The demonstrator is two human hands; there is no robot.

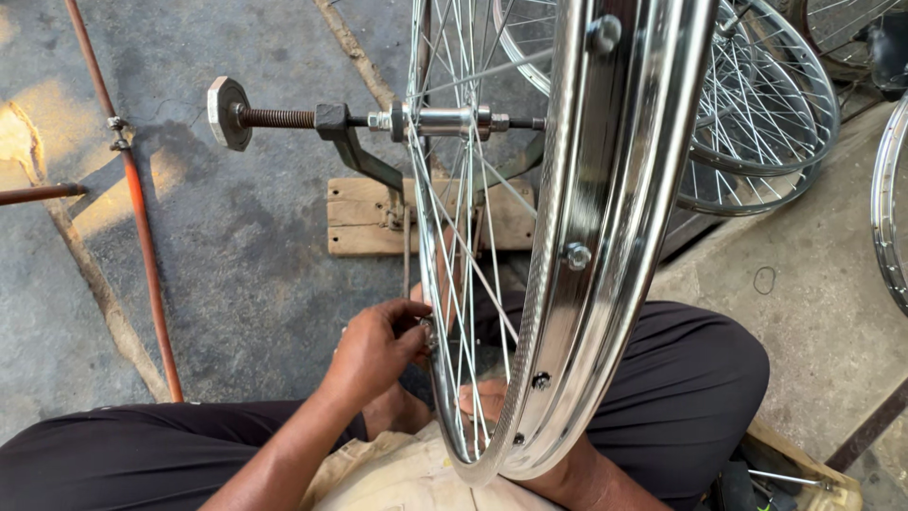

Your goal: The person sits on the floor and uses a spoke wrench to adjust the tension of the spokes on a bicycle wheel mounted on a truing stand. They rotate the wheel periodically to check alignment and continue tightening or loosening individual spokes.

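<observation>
I sit on the concrete floor (pixel 236 284) with my legs in dark trousers (pixel 690 378) folded under a chrome bicycle wheel (pixel 605 237) that stands upright in front of me, its rim edge toward my eyes and its lowest part just above my lap. The wheel's hub (pixel 445 121) sits on a threaded axle (pixel 284 118) carried by a grey metal stand (pixel 364 156), and a large hexagonal nut (pixel 227 114) caps the axle's far left end. The stand is fixed to a small wooden board (pixel 364 218) lying flat on the floor beyond my knees. My left hand (pixel 378 345) is pinched together at the fingertips against the low left side of the rim, where the spokes (pixel 463 246) meet it; it seems to grip something small there, but I cannot tell what. My right hand (pixel 487 402) is mostly hidden behind the spokes and rim, low near my lap, so I cannot tell whether it is clenched or released. A pale cloth (pixel 397 473) lies across my lap under the wheel. More chrome wheels (pixel 766 123) lean together near the floor's far right edge, well apart from my hands. A rusty orange rod (pixel 142 218) runs along the floor on the left, crossed by a darker bar (pixel 38 194) from the left edge.
</observation>
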